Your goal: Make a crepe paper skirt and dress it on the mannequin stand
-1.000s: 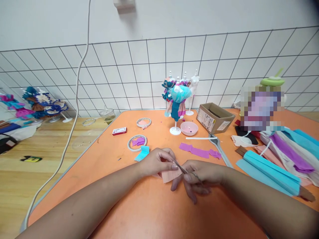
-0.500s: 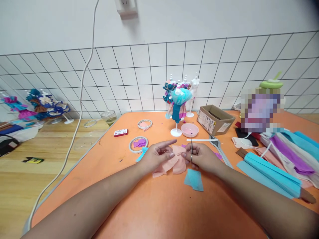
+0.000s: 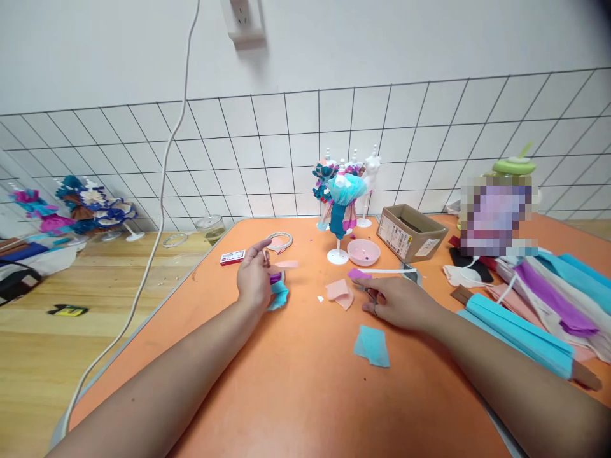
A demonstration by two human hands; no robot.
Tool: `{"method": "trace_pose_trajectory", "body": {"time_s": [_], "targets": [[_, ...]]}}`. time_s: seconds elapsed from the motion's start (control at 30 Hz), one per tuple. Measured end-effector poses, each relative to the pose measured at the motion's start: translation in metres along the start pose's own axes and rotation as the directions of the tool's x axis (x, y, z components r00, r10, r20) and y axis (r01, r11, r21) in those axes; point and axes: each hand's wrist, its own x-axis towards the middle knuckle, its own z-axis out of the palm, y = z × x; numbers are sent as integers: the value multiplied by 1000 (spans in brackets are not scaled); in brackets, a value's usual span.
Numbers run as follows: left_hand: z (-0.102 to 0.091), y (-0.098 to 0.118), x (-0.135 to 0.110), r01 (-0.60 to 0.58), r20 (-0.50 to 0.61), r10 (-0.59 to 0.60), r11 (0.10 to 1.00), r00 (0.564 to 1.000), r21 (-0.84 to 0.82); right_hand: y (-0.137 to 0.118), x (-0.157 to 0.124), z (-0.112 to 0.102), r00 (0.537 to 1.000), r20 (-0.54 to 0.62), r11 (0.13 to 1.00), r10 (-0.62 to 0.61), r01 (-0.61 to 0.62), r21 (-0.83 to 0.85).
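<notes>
My left hand (image 3: 254, 278) reaches over a tape ring holding purple paper (image 3: 275, 278), with a crumpled blue paper scrap (image 3: 279, 296) beside it. Its index finger points forward, and the other fingers seem to pinch a thin pink paper strip (image 3: 287, 263). My right hand (image 3: 398, 303) rests on the orange table (image 3: 296, 394), its fingers closed around small scissors (image 3: 371, 296). Pink paper pieces (image 3: 338, 291) lie loose just left of it. A blue paper square (image 3: 372, 346) lies nearer to me.
Behind stand paper-dressed mannequins (image 3: 341, 197), a pink bowl (image 3: 363, 252), a cardboard box (image 3: 410, 232), a second tape ring (image 3: 279, 240) and a small red box (image 3: 232, 257). Folded crepe paper sheets (image 3: 525, 324) crowd the right. A white cable (image 3: 157, 210) hangs at left.
My hands have parted. The left one moved left to the tape ring; the right one came down to the table. The pink paper pieces were let go and lie between them.
</notes>
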Motion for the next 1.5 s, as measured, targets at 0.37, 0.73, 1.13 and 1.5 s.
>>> {"method": "trace_pose_trajectory", "body": {"time_s": [0.37,0.73,1.13,1.5], "targets": [[-38,2,54,-261,180,198,849,963,459,1,-12,-3,910,394,986,-125,69,153],[-36,-18,48,-234,251,74,676,965,699,-7,6,18,986,-148,994,82,-70,85],[-24,-8,109,-381,400,-55,213,915,900,-3,19,30,964,-265,994,12,17,108],[-6,-5,142,-414,447,-299,169,843,894,5,25,31,957,-289,988,17,29,151]]}}
